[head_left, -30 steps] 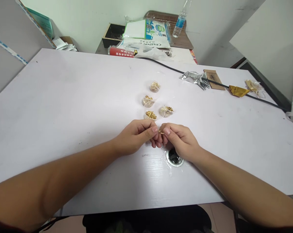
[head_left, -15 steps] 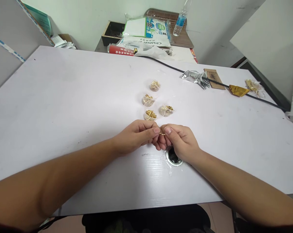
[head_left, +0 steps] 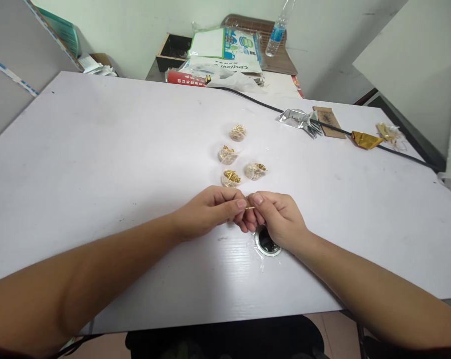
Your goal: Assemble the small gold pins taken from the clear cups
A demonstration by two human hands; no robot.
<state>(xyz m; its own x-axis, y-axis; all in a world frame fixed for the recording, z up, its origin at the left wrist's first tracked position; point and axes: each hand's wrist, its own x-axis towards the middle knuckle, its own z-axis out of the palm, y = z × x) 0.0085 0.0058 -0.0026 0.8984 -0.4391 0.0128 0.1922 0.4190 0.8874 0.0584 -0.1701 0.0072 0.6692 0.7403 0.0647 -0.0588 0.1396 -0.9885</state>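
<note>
Between my two hands is a thin gold-coloured metal pin (head_left: 250, 208), its ends hidden by the fingertips. My left hand (head_left: 220, 209) pinches it from the left with thumb and fingers. From the other side, my right hand (head_left: 280, 214) is closed on it, thumb on top. Just beyond the hands stand small clear cups of gold-coloured pins: a near cup (head_left: 231, 178), a cup to its right (head_left: 256, 171), a cup behind (head_left: 227, 154) and the farthest cup (head_left: 238, 132). Whether the pin is one piece or two joined pieces, I cannot tell.
A round black cable hole (head_left: 268, 242) with a metal rim lies under my right hand. A black cable (head_left: 255, 100) crosses the back right, by silver foil (head_left: 300, 119), cardboard (head_left: 328, 122) and a gold pouch (head_left: 366, 140). A water bottle (head_left: 277, 35) stands behind the table.
Both hands stay in nearly the same place, still pinching. Slightly more of the gold-coloured pin shows between the fingertips, and it lies at a slightly different tilt.
</note>
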